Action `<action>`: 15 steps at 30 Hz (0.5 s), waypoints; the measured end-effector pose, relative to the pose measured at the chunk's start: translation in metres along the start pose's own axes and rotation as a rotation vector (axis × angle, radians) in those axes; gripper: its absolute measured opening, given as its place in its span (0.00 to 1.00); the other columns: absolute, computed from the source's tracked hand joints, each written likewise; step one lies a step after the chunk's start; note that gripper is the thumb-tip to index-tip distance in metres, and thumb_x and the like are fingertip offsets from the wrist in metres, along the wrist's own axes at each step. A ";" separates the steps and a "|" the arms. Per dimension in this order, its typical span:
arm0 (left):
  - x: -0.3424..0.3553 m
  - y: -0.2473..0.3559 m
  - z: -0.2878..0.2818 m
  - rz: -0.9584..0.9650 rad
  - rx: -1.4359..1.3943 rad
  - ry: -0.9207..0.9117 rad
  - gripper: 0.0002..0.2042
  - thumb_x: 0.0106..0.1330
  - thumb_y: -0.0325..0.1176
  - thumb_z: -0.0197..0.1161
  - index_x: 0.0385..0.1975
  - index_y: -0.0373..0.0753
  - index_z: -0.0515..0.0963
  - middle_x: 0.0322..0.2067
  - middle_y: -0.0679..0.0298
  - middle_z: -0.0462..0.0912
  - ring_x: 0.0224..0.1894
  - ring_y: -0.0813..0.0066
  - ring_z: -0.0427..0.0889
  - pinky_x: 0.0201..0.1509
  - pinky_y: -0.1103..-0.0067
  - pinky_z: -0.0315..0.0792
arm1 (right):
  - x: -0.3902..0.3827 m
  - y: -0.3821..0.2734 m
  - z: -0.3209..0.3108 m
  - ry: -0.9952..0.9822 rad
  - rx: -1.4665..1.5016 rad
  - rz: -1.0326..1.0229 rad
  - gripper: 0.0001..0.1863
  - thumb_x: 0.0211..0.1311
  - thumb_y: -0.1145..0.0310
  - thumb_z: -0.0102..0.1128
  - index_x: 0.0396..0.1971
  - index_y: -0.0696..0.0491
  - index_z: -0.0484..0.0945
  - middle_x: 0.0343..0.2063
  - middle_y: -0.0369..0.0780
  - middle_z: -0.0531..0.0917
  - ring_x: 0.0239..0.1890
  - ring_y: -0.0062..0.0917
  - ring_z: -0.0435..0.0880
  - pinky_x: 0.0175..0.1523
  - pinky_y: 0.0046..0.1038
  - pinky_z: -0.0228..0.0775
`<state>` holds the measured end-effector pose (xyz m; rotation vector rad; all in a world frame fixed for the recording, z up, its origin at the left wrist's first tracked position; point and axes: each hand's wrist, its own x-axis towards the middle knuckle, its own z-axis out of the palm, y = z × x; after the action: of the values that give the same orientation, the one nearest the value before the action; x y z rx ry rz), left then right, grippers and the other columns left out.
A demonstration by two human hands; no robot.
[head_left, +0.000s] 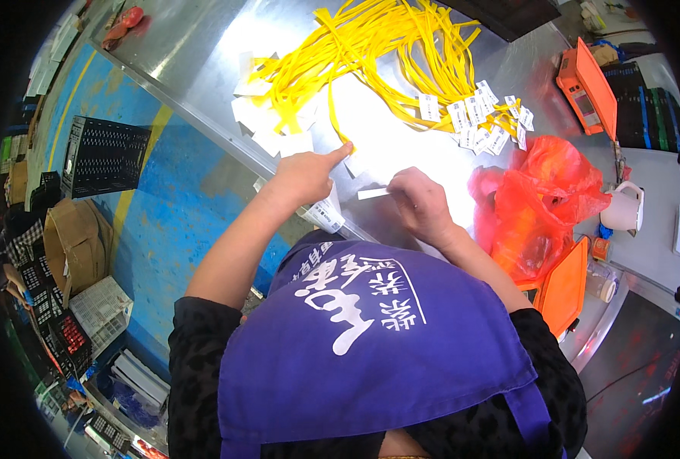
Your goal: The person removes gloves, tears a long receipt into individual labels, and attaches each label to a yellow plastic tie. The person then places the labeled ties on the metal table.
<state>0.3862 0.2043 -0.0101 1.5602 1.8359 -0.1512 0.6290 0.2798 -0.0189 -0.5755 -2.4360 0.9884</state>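
Observation:
My left hand (303,177) has its index finger stretched out, the tip pressing on the end of a yellow strap (335,115) at the steel table. Its other fingers are curled under. My right hand (422,200) pinches a small white label strip (370,193) just right of it. Beneath my left wrist hang printed white labels (325,216), partly hidden at the table edge. Farther up lies a large tangled pile of yellow straps (370,42), several with white printed tags (478,118) on their right ends. White paper pieces (275,122) lie under the pile's left side.
A crumpled red plastic bag (535,210) sits right of my right hand, by orange scales (587,88) and an orange tray (566,287). A white mug (623,206) stands farther right. Left of the steel table's edge (187,115), a black crate (107,157) rests on the blue floor.

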 end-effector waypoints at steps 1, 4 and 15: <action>0.000 0.001 0.000 -0.004 0.019 -0.006 0.37 0.63 0.32 0.59 0.74 0.66 0.57 0.42 0.54 0.86 0.45 0.56 0.86 0.49 0.63 0.78 | 0.002 0.000 -0.004 -0.001 0.085 0.153 0.08 0.62 0.74 0.59 0.42 0.54 0.79 0.34 0.45 0.82 0.36 0.39 0.83 0.44 0.35 0.76; 0.002 -0.002 0.002 -0.010 -0.039 -0.012 0.37 0.63 0.33 0.59 0.74 0.67 0.57 0.42 0.54 0.86 0.45 0.55 0.86 0.49 0.63 0.78 | 0.023 0.017 -0.009 -0.027 0.306 0.561 0.12 0.64 0.70 0.60 0.45 0.57 0.79 0.38 0.47 0.85 0.40 0.33 0.84 0.48 0.32 0.75; 0.006 -0.024 0.009 0.087 -0.209 0.030 0.37 0.59 0.33 0.60 0.72 0.68 0.62 0.44 0.47 0.85 0.44 0.49 0.85 0.51 0.63 0.77 | 0.077 0.059 0.016 -0.390 0.323 0.434 0.12 0.59 0.68 0.58 0.41 0.56 0.81 0.33 0.44 0.84 0.39 0.30 0.82 0.47 0.31 0.73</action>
<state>0.3684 0.1985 -0.0288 1.4986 1.7420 0.1026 0.5703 0.3504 -0.0538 -0.8831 -2.4374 1.7786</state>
